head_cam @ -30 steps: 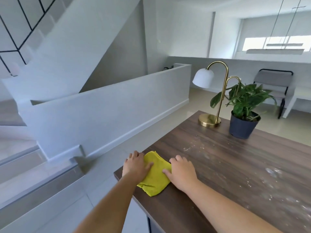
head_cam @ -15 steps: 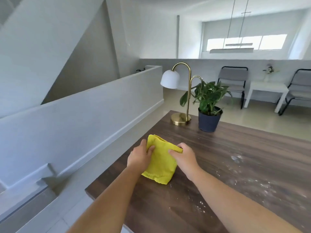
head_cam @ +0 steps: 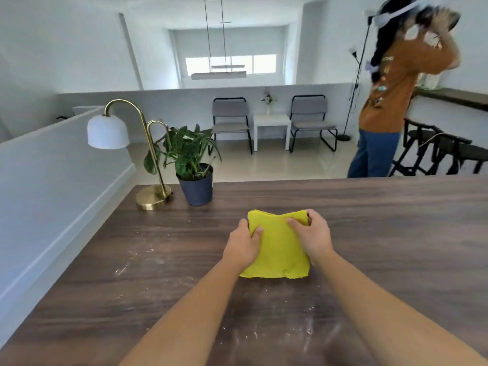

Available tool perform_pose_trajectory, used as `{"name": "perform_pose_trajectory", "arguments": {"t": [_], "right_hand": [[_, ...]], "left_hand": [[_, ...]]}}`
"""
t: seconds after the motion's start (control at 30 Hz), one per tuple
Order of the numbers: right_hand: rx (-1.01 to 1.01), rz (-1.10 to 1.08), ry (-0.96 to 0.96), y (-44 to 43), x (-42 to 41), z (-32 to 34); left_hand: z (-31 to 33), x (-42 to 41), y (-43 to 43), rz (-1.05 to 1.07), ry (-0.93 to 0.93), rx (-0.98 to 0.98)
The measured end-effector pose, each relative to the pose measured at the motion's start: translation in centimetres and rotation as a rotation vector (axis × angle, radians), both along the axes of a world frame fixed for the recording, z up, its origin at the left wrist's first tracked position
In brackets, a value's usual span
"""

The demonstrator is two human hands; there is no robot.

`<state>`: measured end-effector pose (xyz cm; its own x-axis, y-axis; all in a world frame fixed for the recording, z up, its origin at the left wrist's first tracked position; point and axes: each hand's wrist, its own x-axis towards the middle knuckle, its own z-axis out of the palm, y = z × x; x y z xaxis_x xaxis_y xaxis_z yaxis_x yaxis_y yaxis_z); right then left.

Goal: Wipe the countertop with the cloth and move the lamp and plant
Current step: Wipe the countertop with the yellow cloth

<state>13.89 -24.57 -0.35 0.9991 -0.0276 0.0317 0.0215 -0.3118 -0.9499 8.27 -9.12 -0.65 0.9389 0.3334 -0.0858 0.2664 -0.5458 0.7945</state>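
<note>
A folded yellow cloth (head_cam: 280, 245) lies on the dark wooden countertop (head_cam: 396, 233) in the middle of the view. My left hand (head_cam: 244, 244) grips its left edge and my right hand (head_cam: 313, 235) grips its upper right corner, both holding the cloth against the wood. A brass lamp (head_cam: 151, 165) with a white dome shade stands at the counter's far left corner. Right beside it is a green plant in a dark blue pot (head_cam: 194, 170). White dust and crumbs (head_cam: 277, 331) are scattered on the wood near me and to the left.
A low white wall (head_cam: 52, 175) runs along the counter's left side. Beyond the far edge stands a person in a brown top (head_cam: 390, 101), next to dark stools (head_cam: 438, 151). Two grey chairs and a small white table (head_cam: 272, 128) line the back wall.
My view has swung right, bringing the far room and the person into sight. Both hands have carried the cloth from the counter's left edge toward its middle, gripping it more firmly.
</note>
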Motion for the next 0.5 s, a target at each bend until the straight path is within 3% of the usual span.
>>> {"name": "perform_pose_trajectory", "arguments": {"t": [0.23,0.33,0.43,0.5], "right_hand": [[-0.123,0.048,-0.032,0.8,2.0,-0.7],[-0.179,0.075,-0.017,3.6,2.8,-0.6],[-0.467,0.058,-0.087,5.7,2.8,-1.3],[-0.612,0.182,-0.196,7.1,2.3,-2.1]], "left_hand": [[-1.1,1.9,0.3,0.083,0.055,0.036],[-1.1,2.3,2.3,0.118,0.084,0.159],[-1.3,2.2,5.1,0.147,0.043,0.277],[-1.6,2.0,7.3,0.151,0.027,0.377]]}}
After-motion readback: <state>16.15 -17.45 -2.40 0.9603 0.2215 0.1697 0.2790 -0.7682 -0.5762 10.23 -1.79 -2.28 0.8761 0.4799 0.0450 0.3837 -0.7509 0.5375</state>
